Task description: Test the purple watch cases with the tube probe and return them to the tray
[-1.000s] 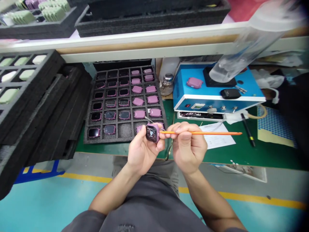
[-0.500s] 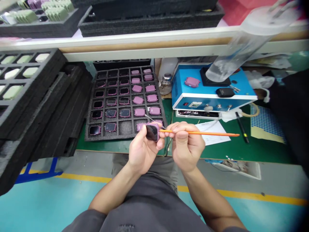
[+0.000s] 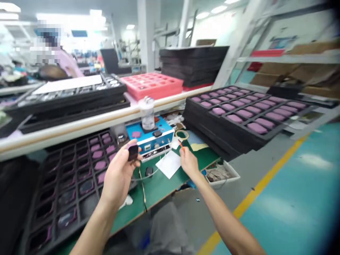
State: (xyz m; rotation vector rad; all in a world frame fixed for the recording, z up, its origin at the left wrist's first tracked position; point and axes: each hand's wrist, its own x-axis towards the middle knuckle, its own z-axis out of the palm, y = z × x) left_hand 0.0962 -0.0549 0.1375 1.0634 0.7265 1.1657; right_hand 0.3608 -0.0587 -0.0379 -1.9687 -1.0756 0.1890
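Note:
My left hand [image 3: 119, 173] is closed around a purple smartwatch body [image 3: 133, 152], its dark screen turned toward me. It is raised above the right part of a black foam tray [image 3: 87, 205] holding rows of similar watch bodies, some screen up, some purple side up. My right hand [image 3: 189, 162] grips a thin orange stick [image 3: 181, 143], of which only a short tip shows past the fingers. That hand is over the green bench, beside a white paper sheet [image 3: 169, 164]. A small black object [image 3: 149, 172] lies on the bench between the hands.
A blue box-shaped device [image 3: 143, 131] carries a clear bottle [image 3: 147, 115] at the bench's back. Stacked black trays of purple parts [image 3: 245, 113] stand at right. A shelf edge [image 3: 106, 120] crosses above, bearing a red foam tray [image 3: 154, 86]. A person [image 3: 67, 63] is at far left.
My view has swung up and to the right. The hands have parted: the left keeps the watch body, while the right has moved away rightward with the orange stick, off the watch.

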